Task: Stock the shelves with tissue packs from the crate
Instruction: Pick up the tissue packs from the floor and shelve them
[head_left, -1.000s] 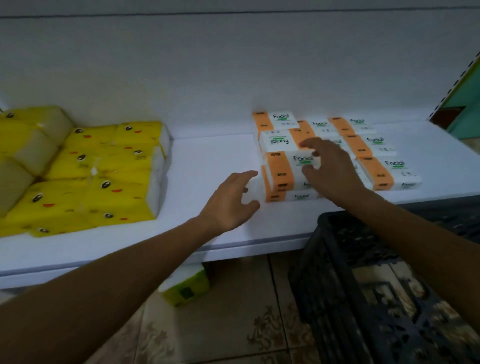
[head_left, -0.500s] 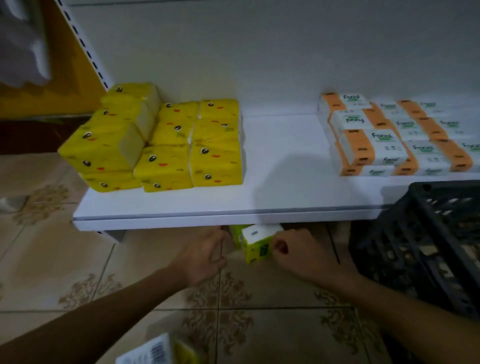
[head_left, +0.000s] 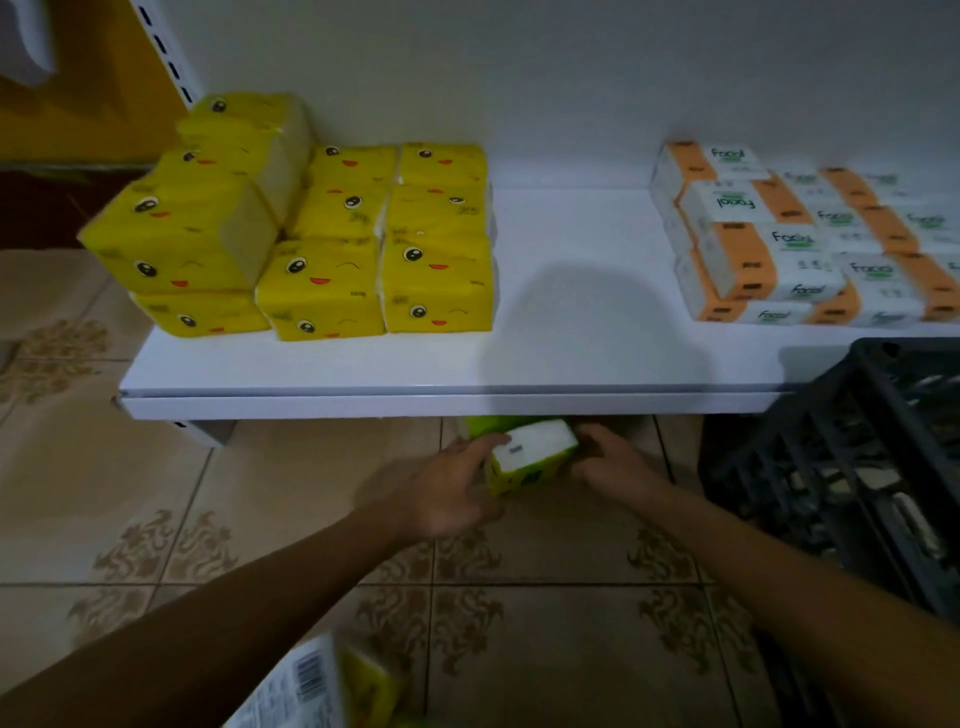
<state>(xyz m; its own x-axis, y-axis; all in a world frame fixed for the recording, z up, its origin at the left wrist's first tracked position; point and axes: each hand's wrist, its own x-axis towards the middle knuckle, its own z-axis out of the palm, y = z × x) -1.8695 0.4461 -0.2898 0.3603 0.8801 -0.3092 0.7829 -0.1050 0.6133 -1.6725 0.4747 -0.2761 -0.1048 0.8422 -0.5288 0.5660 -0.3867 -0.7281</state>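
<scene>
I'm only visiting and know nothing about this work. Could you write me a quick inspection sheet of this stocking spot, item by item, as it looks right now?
Surface: white shelf, bare in the middle, above a patterned tile floor.
Job's things: yellow face packs stacked at shelf left; orange-and-white packs stacked at right; green pack below the shelf's front edge; black crate on the floor at right.
Clutter: barcoded pack, blurred, at the bottom edge.
Hands: left hand and right hand grip the green pack from either side.
Cables: nothing seen.
Surroundings: white back wall; yellow panel at upper left.
</scene>
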